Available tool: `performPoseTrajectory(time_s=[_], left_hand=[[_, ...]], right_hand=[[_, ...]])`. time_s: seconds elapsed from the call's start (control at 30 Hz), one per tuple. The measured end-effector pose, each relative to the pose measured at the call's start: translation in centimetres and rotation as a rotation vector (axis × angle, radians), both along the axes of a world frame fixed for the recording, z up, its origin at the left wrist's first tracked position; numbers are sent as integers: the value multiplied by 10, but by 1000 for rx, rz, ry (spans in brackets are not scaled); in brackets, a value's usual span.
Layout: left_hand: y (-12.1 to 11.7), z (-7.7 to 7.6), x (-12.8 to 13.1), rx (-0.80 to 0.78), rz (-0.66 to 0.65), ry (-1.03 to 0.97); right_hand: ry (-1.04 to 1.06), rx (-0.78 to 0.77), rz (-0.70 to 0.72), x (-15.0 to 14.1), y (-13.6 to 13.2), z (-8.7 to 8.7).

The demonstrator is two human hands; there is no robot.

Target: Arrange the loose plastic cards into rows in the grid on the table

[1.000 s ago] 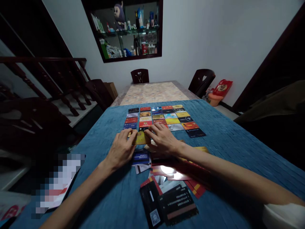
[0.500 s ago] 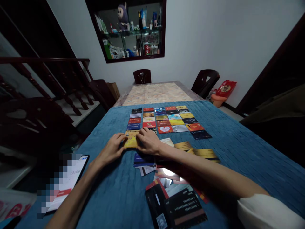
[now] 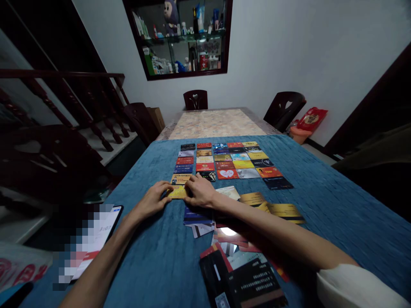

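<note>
Between my two hands is a yellow card (image 3: 177, 192), at the near end of the leftmost column of cards. My left hand (image 3: 154, 196) pinches its left edge between thumb and fingers. On its right edge are the curled fingers of my right hand (image 3: 199, 191), which partly cover it. Just beyond lies a gold card (image 3: 181, 179) with a small figure printed on it. Columns of colourful cards, among them a red heart card (image 3: 227, 174), stretch away in front. Under and beside my right forearm spreads a loose pile with a blue card (image 3: 196, 216) and gold cards (image 3: 285, 211).
A blue cloth (image 3: 154, 265) covers the near part of the table. Black cards (image 3: 253, 284) lie close to me. On the left is a phone (image 3: 99, 239), partly pixelated. Chairs (image 3: 284, 110) stand round the table, and a wooden railing (image 3: 64, 73) runs along the left.
The yellow card has moved left and down onto the cloth, below the gold card, with both hands on it. The camera view has shifted slightly.
</note>
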State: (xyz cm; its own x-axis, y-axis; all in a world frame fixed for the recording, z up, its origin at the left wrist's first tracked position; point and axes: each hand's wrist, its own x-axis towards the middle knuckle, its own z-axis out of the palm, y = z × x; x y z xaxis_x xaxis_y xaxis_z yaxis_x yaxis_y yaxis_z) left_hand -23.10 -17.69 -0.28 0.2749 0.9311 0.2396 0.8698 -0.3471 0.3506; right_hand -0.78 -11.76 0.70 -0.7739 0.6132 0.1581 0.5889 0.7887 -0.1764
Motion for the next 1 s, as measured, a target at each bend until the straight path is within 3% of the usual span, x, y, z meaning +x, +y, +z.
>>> performPoseTrajectory(time_s=[0.63,1.0], left_hand=[[0,-5,1,36,19,22],[-3,-9,5,92,25,63]], right_hand=[[-41,-4,-22,1,-1,-1],[-84,-14,44,6,1,4]])
